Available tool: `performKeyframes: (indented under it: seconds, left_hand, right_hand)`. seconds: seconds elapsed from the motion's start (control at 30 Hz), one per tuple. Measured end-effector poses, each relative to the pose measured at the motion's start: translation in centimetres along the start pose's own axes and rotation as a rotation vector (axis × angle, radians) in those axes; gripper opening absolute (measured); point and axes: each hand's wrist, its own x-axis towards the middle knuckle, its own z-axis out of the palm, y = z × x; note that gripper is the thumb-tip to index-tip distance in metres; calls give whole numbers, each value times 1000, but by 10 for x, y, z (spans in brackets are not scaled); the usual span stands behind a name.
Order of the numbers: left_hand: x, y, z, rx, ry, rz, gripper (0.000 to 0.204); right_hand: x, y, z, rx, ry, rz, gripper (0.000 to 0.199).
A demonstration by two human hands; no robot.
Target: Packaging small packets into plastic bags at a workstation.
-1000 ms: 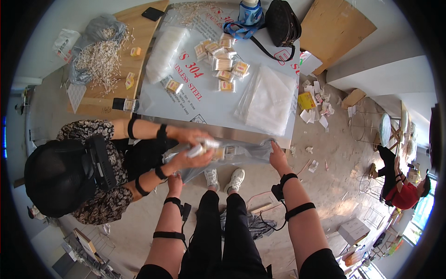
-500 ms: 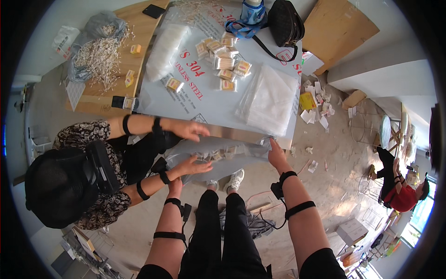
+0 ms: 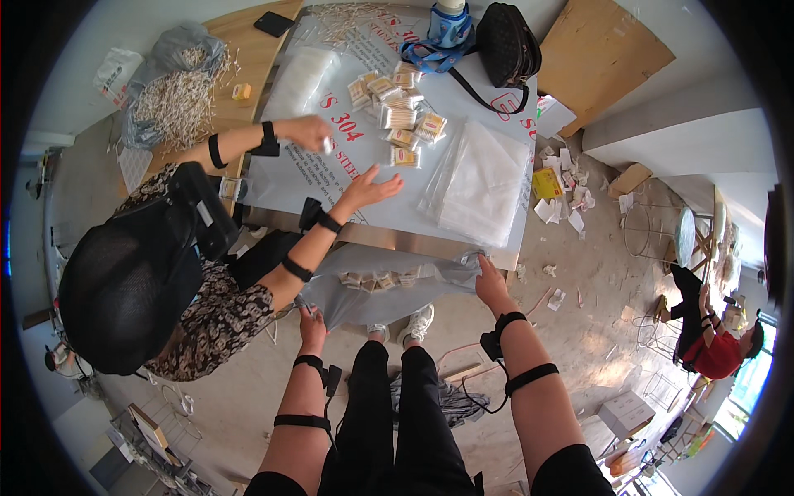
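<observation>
A grey translucent plastic bag (image 3: 364, 307) hangs stretched between my two hands, just off the near edge of the table. My left hand (image 3: 313, 331) is closed on its left end, and my right hand (image 3: 490, 283) pinches its right end. Inside lie several small packs of cotton swabs (image 3: 384, 281), showing through the plastic. On the left a co-worker leans over the table. One of that person's hands (image 3: 372, 192) is spread above the tabletop; the other hand (image 3: 304, 132) is closed, with something small and white at the fingers.
On the metal table (image 3: 389, 221) are more cotton swab packs (image 3: 401, 124), clear plastic bags (image 3: 484, 186), a black handbag (image 3: 506, 45) and a blue bottle holder (image 3: 448, 29). Loose swabs (image 3: 174, 112) heap on the wooden table at left. Scraps (image 3: 571, 186) litter the floor at right.
The co-worker's hands have moved from the bag up over the table. The lone swab pack at the table's left is no longer visible. My hands keep hold of the bag.
</observation>
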Motion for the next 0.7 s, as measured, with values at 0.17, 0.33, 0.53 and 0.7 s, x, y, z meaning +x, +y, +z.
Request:
performKeyframes:
  seconds: [0.17, 0.33, 0.53, 0.7]
  left_hand:
    - [-3, 5, 1, -4, 2, -1, 50]
    - [-6, 10, 5, -23, -5, -8, 52]
    - [-2, 7, 3, -8, 3, -8, 59]
    - [0, 11, 4, -4, 20, -12, 56]
  right_hand:
    - [1, 4, 3, 14, 2, 11, 52]
    - [-1, 6, 1, 6, -13, 17, 52]
    - [-3, 3, -1, 9, -4, 9, 52]
    - [1, 2, -3, 9, -16, 18, 53]
